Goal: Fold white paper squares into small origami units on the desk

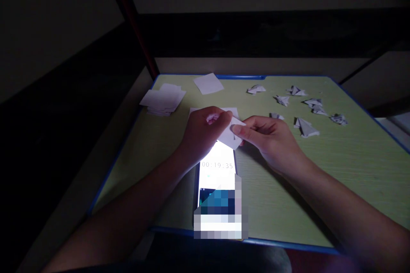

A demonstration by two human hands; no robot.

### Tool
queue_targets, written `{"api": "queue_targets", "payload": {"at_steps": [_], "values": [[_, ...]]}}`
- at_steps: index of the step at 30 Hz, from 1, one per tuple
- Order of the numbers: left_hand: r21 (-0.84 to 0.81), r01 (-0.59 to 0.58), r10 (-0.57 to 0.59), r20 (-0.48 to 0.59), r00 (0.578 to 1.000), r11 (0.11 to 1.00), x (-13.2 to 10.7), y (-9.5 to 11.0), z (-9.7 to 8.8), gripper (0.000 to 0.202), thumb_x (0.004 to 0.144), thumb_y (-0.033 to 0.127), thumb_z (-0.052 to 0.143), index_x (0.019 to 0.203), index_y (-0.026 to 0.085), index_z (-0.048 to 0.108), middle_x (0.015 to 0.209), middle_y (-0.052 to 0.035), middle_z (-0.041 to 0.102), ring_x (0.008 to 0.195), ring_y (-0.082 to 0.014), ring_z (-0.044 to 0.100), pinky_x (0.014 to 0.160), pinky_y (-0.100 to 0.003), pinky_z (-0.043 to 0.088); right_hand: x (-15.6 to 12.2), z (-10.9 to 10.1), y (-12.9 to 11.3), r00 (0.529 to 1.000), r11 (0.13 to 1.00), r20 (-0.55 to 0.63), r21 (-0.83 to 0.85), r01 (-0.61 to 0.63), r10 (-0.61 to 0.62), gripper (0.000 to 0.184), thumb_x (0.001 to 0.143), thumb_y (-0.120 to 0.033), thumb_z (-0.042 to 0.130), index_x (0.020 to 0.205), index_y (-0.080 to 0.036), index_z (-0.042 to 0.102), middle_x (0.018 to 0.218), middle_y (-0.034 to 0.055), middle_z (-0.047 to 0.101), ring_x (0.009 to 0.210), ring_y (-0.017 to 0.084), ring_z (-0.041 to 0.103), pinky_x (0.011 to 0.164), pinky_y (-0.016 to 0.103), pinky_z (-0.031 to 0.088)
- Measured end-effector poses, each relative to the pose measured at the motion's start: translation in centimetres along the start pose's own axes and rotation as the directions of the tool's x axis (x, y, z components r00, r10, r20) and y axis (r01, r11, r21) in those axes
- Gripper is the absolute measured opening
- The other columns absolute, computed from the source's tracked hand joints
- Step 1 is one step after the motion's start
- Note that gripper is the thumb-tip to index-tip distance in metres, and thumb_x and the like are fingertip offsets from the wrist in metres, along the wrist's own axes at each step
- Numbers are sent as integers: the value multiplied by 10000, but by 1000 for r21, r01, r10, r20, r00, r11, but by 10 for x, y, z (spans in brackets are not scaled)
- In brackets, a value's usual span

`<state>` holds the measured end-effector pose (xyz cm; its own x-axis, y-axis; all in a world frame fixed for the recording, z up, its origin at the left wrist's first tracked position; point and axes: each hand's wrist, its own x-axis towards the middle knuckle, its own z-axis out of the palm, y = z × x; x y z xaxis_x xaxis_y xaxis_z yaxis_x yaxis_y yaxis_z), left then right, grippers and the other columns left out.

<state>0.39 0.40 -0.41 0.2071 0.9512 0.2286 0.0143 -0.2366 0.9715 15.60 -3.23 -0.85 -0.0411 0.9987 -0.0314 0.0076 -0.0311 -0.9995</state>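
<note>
Between my two hands is a small white piece of paper (229, 136), held up over the table and tilted. My left hand (206, 130) pinches its upper left side with curled fingers, hiding part of it. My right hand (269, 136) grips the right edge, thumb on the near face. A dark line shows on the paper near that thumb. Below the hands lies a lit phone (217, 158) whose screen reads 00:19:35; its lower part is blurred out. Another white sheet (233, 112) lies partly hidden behind my hands.
A stack of white paper squares (163, 100) lies at the left of the green table (153, 145). One single sheet (208, 83) is near the back edge. Several folded paper pieces (306, 128) are scattered at the right. A blue rim (240, 77) borders the table.
</note>
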Motion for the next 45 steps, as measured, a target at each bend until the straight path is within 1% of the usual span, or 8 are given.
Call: {"api": "queue_targets", "payload": {"at_steps": [5, 10, 16, 23, 27, 32, 37, 45], "values": [[-2, -43, 43, 49, 998, 999, 1, -1, -2, 108, 735, 258, 637, 709, 153, 638, 701, -7, 673, 656, -97, 593, 604, -210, 473, 0, -3, 3, 999, 999, -25, -25, 27, -28, 238, 705, -375, 780, 594, -203, 659, 573, -9, 608, 538, 111, 521, 526, 268, 396], [6, -49, 49, 41, 998, 999, 0, 1, -2, 82, 716, 194, 619, 646, 161, 590, 651, 5, 643, 627, -95, 580, 617, -224, 484, 0, -4, 5, 1000, 1000, -5, -11, 30, -30, 212, 716, -359, 773, 630, -201, 661, 595, -9, 611, 560, 116, 543, 558, 278, 432], [4, -71, 71, 65, 995, 997, 0, 2, -1, 120, 716, 173, 614, 612, 168, 555, 596, 27, 591, 583, -84, 533, 580, -221, 452, 0, 0, 1, 994, 992, 4, 62, 112, -113, 193, 701, -308, 778, 818, -199, 670, 735, 0, 669, 657, 122, 598, 602, 263, 476], [7, -87, 86, 92, 992, 996, -1, 3, 0, 141, 721, 158, 602, 594, 168, 542, 560, 41, 541, 554, -77, 490, 540, -214, 417, 1, -1, -1, 992, 987, 2, 93, 129, -130, 144, 713, -295, 775, 792, -216, 684, 722, -6, 687, 630, 114, 598, 600, 263, 479], [37, -107, 104, 86, 991, 994, -2, 4, -1, 121, 721, 164, 596, 607, 172, 557, 572, 34, 563, 561, -84, 505, 546, -216, 432, 3, -3, 4, 996, 989, 24, 129, 77, -80, 217, 699, -316, 788, 854, -206, 682, 705, -5, 681, 620, 119, 604, 597, 266, 483], [44, -108, 104, 91, 990, 993, -2, 5, -1, 119, 719, 154, 596, 607, 174, 560, 584, 31, 578, 568, -89, 519, 551, -220, 441, 3, -6, 6, 998, 997, 54, 72, 42, -46, 189, 714, -337, 776, 780, -179, 696, 705, 13, 685, 601, 112, 580, 565, 252, 444], [40, -106, 102, 83, 991, 994, -3, 6, 1, 150, 712, 142, 593, 578, 174, 534, 551, 41, 539, 540, -82, 491, 529, -215, 423, 2, -5, 5, 996, 995, 54, 80, 61, -66, 151, 700, -300, 788, 745, -185, 701, 672, -2, 659, 585, 103, 554, 553, 244, 414], [65, -116, 108, 110, 988, 991, -4, 4, 1, 137, 725, 152, 593, 608, 180, 527, 574, 35, 568, 567, -89, 529, 542, -214, 443, 2, -5, 6, 995, 994, 51, 65, 84, -87, 147, 700, -290, 782, 724, -184, 682, 651, -11, 623, 596, 107, 537, 561, 250, 402]]}}
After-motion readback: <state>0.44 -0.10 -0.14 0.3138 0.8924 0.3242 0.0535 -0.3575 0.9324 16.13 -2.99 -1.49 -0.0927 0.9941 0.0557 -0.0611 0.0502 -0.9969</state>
